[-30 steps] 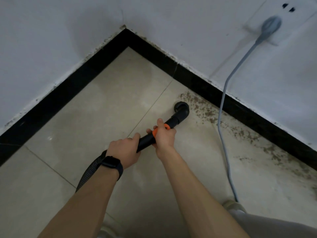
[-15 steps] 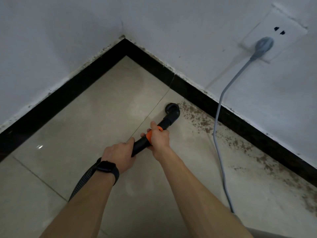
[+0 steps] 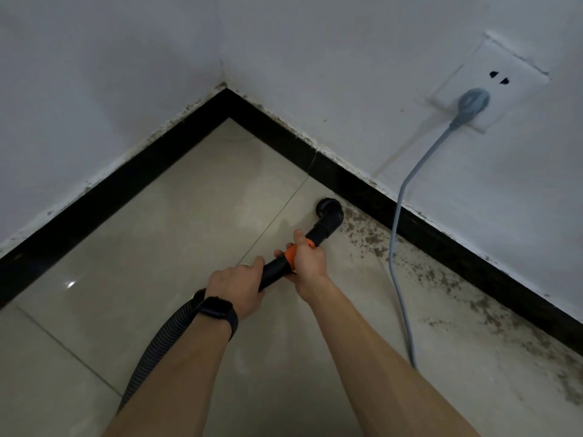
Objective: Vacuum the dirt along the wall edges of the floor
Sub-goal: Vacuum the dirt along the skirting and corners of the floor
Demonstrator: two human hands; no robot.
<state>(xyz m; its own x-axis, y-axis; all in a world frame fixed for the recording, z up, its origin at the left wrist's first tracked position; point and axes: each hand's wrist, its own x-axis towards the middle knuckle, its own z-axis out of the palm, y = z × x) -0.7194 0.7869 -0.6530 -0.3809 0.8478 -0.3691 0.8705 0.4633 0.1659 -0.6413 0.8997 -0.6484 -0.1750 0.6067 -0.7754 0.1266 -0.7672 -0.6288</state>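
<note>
A black vacuum wand with an elbow nozzle (image 3: 328, 212) rests on the beige tile floor, close to the black skirting (image 3: 372, 197) of the right wall. My right hand (image 3: 307, 260) grips the wand at its orange ring. My left hand (image 3: 236, 287), with a black watch on its wrist, holds the wand lower down, where the ribbed hose (image 3: 157, 345) begins. Brown dirt (image 3: 375, 241) lies scattered along the skirting to the right of the nozzle and runs on toward the lower right. The floor to the left of the nozzle looks clean.
A grey cord (image 3: 397, 247) hangs from a plug in the white wall socket (image 3: 492, 86) and trails down across the dirty floor strip. Two white walls meet in a corner (image 3: 225, 89) at the back. Tile joints cross the floor.
The nozzle and both hands have shifted slightly left along the skirting, toward the corner, and my view has tilted up so that more of the wall and socket shows.
</note>
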